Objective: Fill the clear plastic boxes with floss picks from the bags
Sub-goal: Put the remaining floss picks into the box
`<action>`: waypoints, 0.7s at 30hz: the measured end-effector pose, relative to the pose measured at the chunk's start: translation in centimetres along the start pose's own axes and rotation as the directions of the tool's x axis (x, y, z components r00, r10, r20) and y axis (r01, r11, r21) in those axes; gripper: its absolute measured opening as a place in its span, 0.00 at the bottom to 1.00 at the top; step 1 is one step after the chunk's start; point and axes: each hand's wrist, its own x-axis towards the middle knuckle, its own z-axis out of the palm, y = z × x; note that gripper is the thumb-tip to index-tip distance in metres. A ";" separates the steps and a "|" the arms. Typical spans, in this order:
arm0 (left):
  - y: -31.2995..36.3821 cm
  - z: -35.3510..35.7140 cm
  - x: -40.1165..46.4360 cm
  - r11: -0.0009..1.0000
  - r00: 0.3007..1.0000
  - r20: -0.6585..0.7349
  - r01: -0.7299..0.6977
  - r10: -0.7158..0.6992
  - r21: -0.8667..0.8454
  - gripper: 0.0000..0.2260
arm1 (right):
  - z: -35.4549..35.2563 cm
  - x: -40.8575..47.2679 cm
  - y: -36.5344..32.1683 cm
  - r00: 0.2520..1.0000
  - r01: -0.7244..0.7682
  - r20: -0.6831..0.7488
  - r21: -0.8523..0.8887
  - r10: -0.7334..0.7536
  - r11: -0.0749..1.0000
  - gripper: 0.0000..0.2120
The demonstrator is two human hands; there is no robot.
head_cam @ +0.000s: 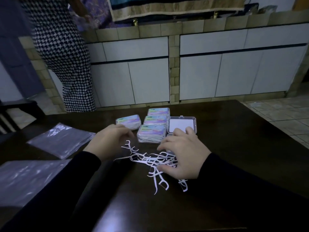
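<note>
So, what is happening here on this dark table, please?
A person in black sleeves is gathering a loose pile of white plastic floss picks on the dark wooden table. The left hand and the right hand sit at either side of the pile, fingers curled over it. Behind the right hand lies an open clear plastic box. Four filled boxes with colourful labels stand beside it, and clear plastic bags lie to the left.
</note>
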 end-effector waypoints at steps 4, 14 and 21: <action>-1.5 0.9 -0.7 0.999 0.987 0.157 -0.028 0.025 0.017 0.17 | 0.6 1.2 -0.7 0.992 -0.018 0.123 -0.080 0.028 0.997 0.35; -1.5 0.3 -1.3 0.997 0.983 0.174 0.065 -0.056 -0.049 0.03 | -0.4 2.3 -0.8 0.938 -0.014 0.336 -0.195 0.080 0.981 0.38; 0.8 -0.7 -1.9 0.979 0.939 0.331 0.145 -0.090 -0.144 0.12 | 0.5 2.3 -1.6 0.970 -0.031 0.241 -0.052 0.042 0.998 0.23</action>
